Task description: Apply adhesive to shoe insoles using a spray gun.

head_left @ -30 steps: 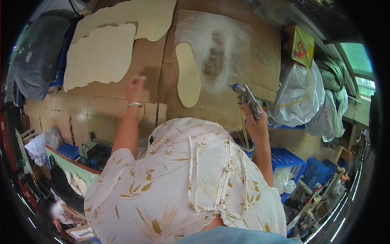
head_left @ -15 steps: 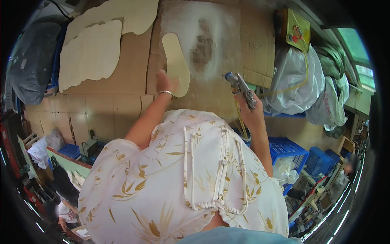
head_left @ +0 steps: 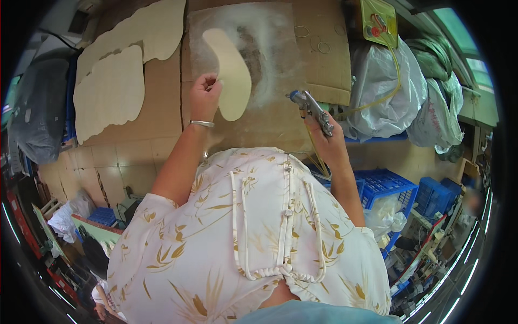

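My left hand [head_left: 205, 96] pinches the left edge of a cream insole [head_left: 233, 75], which is tilted over the whitish sheet. That sheet [head_left: 208, 15] is dusted with white residue and has a dark patch partly behind the insole. My right hand [head_left: 330, 141] is wrapped round a metal spray gun [head_left: 313, 110], its blue-tipped nozzle pointing left toward the insole. A yellow hose [head_left: 317, 152] hangs below the gun. Whether the trigger is pressed cannot be made out.
Cream stacks of pieces with wavy edges [head_left: 110, 94] lie on cardboard [head_left: 162, 81] at the left. A yellow tin [head_left: 377, 24] stands at the far right above a clear plastic bag [head_left: 380, 92]. Blue crates [head_left: 386, 189] are at lower right. Another person [head_left: 102, 297] is at lower left.
My left hand has shifted from the insole's lower end to its left edge, and the insole is now turned and tilted. The spray gun remains in my right hand.
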Demonstrator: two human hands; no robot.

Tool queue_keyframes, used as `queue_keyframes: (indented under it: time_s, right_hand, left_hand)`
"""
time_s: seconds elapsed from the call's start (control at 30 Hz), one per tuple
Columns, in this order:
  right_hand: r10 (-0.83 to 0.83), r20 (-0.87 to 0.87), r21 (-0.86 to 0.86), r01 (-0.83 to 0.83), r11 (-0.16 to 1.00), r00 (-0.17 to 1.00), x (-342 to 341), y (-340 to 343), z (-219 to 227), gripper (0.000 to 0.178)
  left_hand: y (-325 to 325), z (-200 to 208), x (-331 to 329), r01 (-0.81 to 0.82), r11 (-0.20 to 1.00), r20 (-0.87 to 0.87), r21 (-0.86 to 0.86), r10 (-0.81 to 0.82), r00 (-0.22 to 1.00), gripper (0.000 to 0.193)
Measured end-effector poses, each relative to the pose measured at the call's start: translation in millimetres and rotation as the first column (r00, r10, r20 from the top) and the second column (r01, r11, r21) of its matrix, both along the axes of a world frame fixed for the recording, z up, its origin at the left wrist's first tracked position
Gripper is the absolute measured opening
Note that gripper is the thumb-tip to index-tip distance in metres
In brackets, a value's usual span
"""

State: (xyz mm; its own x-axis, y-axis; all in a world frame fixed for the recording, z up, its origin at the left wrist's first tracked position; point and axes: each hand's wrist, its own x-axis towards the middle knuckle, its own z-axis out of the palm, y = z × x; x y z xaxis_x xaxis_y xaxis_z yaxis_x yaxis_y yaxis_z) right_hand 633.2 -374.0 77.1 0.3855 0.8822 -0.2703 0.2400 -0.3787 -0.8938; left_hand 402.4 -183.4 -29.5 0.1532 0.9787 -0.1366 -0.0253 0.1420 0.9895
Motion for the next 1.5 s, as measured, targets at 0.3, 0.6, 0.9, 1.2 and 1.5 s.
queue_keyframes:
  time_s: [0.3,0.6,0.9,1.2,1.5]
  right_hand:
    - [-0.028,0.019,0.014,0.028,1.000,0.999,-2,-8,2,0.031]
    - [-0.011,0.060,0.074,0.007,0.997,0.998,-25,37,31,0.033]
    - [-0.010,0.236,0.105,-0.015,0.994,0.972,-33,70,48,0.030]
    - [-0.031,0.283,0.094,0.005,0.996,0.959,-40,71,48,0.029]
    - [-0.047,0.262,0.092,0.023,0.995,0.964,-37,71,47,0.027]
  left_hand:
    - [43,-97,35,0.065,0.937,-0.103,-0.342,-0.106,0.989,0.032]
    - [-25,-78,18,0.050,0.688,-0.003,-0.724,-0.076,0.997,0.028]
    - [-31,-63,15,0.146,0.660,0.189,-0.737,-0.005,0.982,0.023]
    - [-34,-66,11,0.153,0.654,0.172,-0.741,-0.035,0.984,0.022]
    - [-37,-70,9,0.136,0.645,0.147,-0.752,-0.038,0.988,0.020]
